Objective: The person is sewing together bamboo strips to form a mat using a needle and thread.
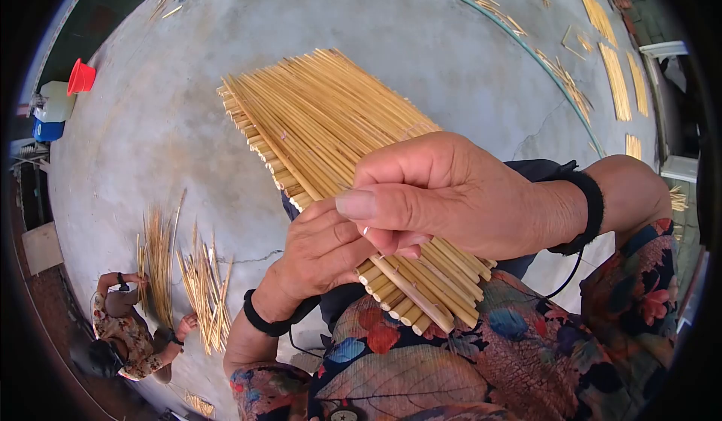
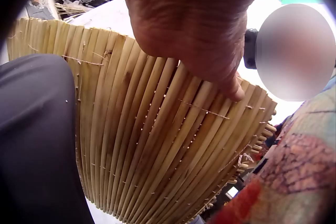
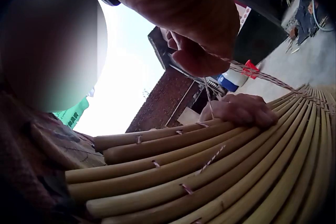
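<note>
A mat of straw-coloured reed stalks (image 1: pixel 323 112), bound side by side with thin twine, lies across the person's lap. The left hand (image 1: pixel 323 248) grips the mat near its close end, fingers bent over the edge stalk; the left wrist view shows its thumb side against the stalks (image 2: pixel 142 124). Just above it, the right hand (image 1: pixel 466 195) pinches pinkish-white twine (image 3: pixel 209 98) between thumb and curled fingers. In the right wrist view the twine runs from this hand (image 3: pixel 184 24) down to the edge stalk, beside the left hand (image 3: pixel 241 111). Short stitches of twine cross the stalks.
Another person (image 1: pixel 128 331) sits at lower left, hands at loose reed bundles (image 1: pixel 207 293). A green hose (image 1: pixel 481 7) curves across the concrete floor (image 1: pixel 150 150). Reed bundles (image 1: pixel 615 82) lie at right. A red bucket (image 1: pixel 81 77) stands at far left.
</note>
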Motion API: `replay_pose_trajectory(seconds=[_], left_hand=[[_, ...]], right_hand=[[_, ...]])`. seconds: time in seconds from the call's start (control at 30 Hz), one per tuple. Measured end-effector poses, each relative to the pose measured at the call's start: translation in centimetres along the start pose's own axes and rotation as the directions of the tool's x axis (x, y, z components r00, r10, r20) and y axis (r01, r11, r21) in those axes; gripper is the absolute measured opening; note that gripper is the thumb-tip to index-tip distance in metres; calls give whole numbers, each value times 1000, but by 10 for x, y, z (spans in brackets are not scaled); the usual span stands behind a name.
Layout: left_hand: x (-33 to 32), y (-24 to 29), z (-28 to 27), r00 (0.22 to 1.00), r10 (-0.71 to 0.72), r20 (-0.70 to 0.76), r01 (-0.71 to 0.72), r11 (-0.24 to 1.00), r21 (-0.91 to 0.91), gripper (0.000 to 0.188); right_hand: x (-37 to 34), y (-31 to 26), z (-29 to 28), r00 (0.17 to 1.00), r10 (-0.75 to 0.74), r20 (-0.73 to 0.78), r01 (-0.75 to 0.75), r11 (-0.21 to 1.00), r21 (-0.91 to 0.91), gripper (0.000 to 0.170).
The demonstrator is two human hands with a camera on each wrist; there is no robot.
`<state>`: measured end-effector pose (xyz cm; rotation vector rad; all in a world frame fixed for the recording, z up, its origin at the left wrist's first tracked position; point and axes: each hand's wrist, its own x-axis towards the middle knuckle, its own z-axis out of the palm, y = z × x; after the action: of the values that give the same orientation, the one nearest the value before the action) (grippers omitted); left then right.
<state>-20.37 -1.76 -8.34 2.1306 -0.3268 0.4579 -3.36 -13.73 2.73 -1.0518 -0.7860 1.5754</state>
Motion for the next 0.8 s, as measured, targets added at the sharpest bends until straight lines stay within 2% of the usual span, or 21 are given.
replay_pose_trajectory(seconds=[0.03,0.13,0.17,0.23,0.3,0.37,0.4,0.43,0.47,0.5,0.57,0.63,0.67,0.73,0.77,0.8], left_hand=[[0,2,3,996,-74,-52,71,996,-57,40],[2,5,1,998,-25,-59,26,1000,11,39],[0,5,3,998,-35,-57,35,999,0,39],[-2,6,2,996,-84,-36,81,994,-79,38],[-1,4,-3,998,-58,-29,57,997,-44,38],[-7,1,-6,999,-53,-14,53,998,-17,39],[-9,-5,-8,998,59,18,-61,995,73,40],[-12,-10,-11,984,165,60,-173,972,157,41],[-15,-10,-14,982,167,90,-180,968,174,47],[-19,-9,-14,983,158,93,-173,969,175,47],[-29,-8,-13,998,3,57,-7,998,69,50],[-33,-7,-19,995,-51,87,50,999,14,52],[-32,-6,-22,992,-58,109,54,998,35,52],[-30,-8,-24,987,-70,142,65,997,43,51],[-33,-10,-25,983,-67,173,66,998,13,50],[-36,-11,-26,977,-66,203,70,997,-15,49]], right_hand=[[-1,-1,0,1000,-14,-1,14,1000,-28,30],[0,-6,-2,1000,-20,-6,20,996,-90,30],[-1,-5,-2,1000,-15,-11,14,992,-123,30],[-2,-3,0,1000,1,-6,-1,998,-68,30],[4,-9,-2,1000,-13,16,14,997,-72,30],[12,2,-4,999,-19,-36,16,996,-89,36],[14,6,-11,999,-24,-32,21,995,-94,36],[17,8,-24,982,-189,-24,165,905,-391,35],[16,6,-37,940,-339,33,280,712,-644,35],[11,1,-50,967,-239,-93,122,749,-651,35],[-1,-9,-61,949,-226,-220,-53,571,-819,26],[-9,-5,-61,917,-348,-194,-32,420,-907,21],[-14,-6,-59,915,-349,-205,-38,431,-902,21],[-24,-13,-53,941,-55,-333,-225,633,-741,17],[-27,-11,-47,941,-47,-335,-228,643,-731,17],[-29,-6,-38,955,73,-287,-236,773,-589,16]])
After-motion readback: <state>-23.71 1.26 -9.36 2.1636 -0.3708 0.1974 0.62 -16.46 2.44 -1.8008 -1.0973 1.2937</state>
